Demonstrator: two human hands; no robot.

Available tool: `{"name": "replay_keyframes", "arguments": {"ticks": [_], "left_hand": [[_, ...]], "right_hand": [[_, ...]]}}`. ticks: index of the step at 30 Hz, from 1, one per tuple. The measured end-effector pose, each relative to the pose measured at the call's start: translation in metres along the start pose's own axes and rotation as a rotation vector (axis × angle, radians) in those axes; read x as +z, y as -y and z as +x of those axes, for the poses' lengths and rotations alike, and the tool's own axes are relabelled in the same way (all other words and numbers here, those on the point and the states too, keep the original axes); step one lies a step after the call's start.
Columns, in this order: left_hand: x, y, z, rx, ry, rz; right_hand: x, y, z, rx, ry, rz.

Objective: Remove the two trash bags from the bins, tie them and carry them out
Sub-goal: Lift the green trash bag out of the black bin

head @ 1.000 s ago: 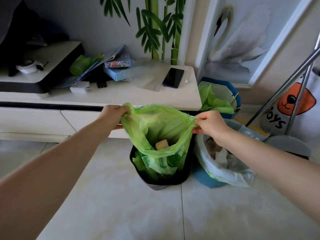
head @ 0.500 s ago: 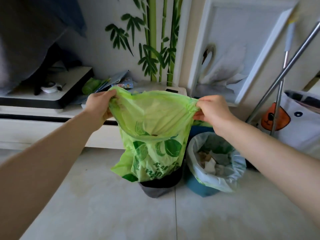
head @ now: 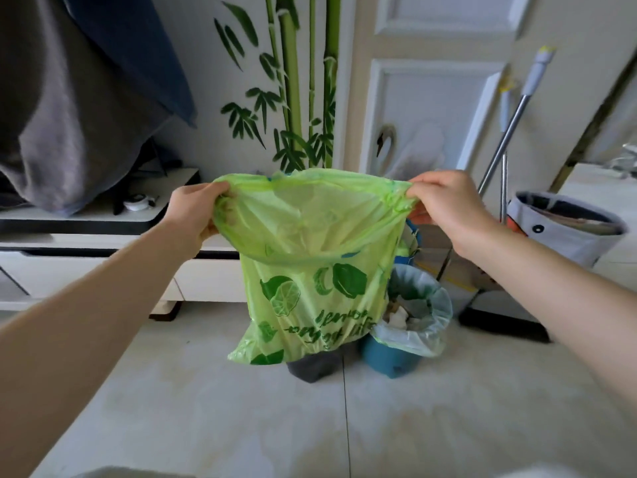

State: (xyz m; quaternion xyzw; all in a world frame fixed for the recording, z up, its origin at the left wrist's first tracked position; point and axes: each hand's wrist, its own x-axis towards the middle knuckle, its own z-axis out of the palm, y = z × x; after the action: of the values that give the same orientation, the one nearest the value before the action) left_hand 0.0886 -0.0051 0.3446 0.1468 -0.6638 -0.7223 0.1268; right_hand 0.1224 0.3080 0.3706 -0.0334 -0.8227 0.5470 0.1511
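A green trash bag [head: 310, 270] printed with limes hangs in the air, lifted out of the dark bin [head: 312, 367] whose base shows below it. My left hand [head: 194, 215] grips the bag's left rim and my right hand [head: 444, 205] pinches its right rim, stretching the mouth open. To the right stands a teal bin [head: 393, 360] lined with a pale translucent bag [head: 420, 326] that holds paper scraps. Another blue bin with a green liner is mostly hidden behind the raised bag.
A low white cabinet [head: 86, 267] runs along the left wall, with grey cloth [head: 69, 108] hanging above it. A mop handle [head: 506, 132] and its dark base [head: 503, 322] stand at the right, beside a white fabric basket [head: 565, 232]. Pale floor tiles [head: 310, 426] lie in front.
Both hands have raised the green bag higher, so it now hangs almost wholly above the dark bin. The view has tilted upward.
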Motion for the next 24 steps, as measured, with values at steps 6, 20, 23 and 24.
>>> {"name": "replay_keyframes", "arguments": {"ticks": [6, 20, 23, 24], "left_hand": [[-0.019, 0.024, -0.031, -0.059, 0.057, 0.125], [-0.074, 0.192, -0.069, -0.306, 0.189, 0.599], [-0.089, 0.213, -0.059, -0.362, 0.085, 0.694], [-0.093, 0.215, -0.053, -0.378, 0.062, 0.709]], "right_hand": [[-0.026, -0.007, -0.039, 0.029, 0.036, -0.003], [0.000, -0.185, -0.104, 0.523, 0.495, -0.491], [0.010, -0.215, -0.109, 0.604, 0.572, -0.516], [0.012, -0.220, -0.108, 0.621, 0.586, -0.520]]}}
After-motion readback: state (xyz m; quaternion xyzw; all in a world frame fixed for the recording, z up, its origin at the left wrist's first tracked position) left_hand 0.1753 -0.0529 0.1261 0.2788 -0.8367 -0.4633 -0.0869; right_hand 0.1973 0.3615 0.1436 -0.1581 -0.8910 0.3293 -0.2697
